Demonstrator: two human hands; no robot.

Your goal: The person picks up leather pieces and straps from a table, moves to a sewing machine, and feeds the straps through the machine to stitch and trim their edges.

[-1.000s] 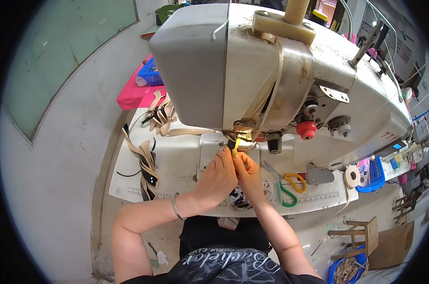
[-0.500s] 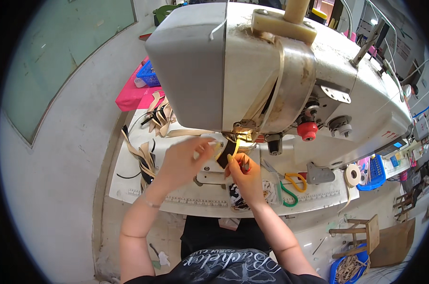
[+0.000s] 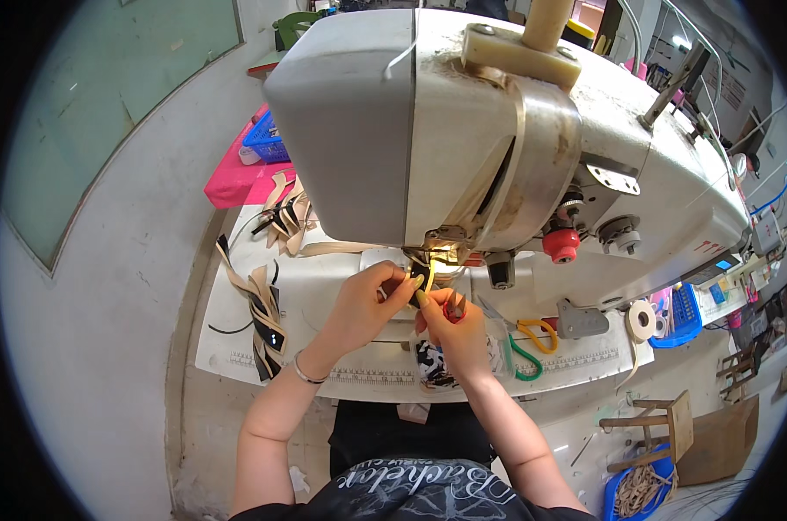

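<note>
A small black fabric piece with a yellow edge (image 3: 421,271) lies under the lit needle area of a large white sewing machine (image 3: 341,130). My left hand (image 3: 363,304) pinches its near end from the left, thumb and fingertips together. From the right, my right hand (image 3: 459,337) pinches the same end, its fingertips almost touching the left ones. Tucked in the right hand is a pair of small red-handled thread snips (image 3: 454,306), blades pointing up. The fingers cover much of the fabric piece.
Scissors with a yellow and a green loop (image 3: 525,363) lie right of my hands, beside a clear box of scraps (image 3: 433,369). Beige and black strips (image 3: 263,317) lie at the left. A tape roll (image 3: 641,321) and blue basket (image 3: 689,314) stand at the right.
My left hand has come down and right onto the fabric piece, where it was raised and apart before. My right hand stays at the piece, still with the snips.
</note>
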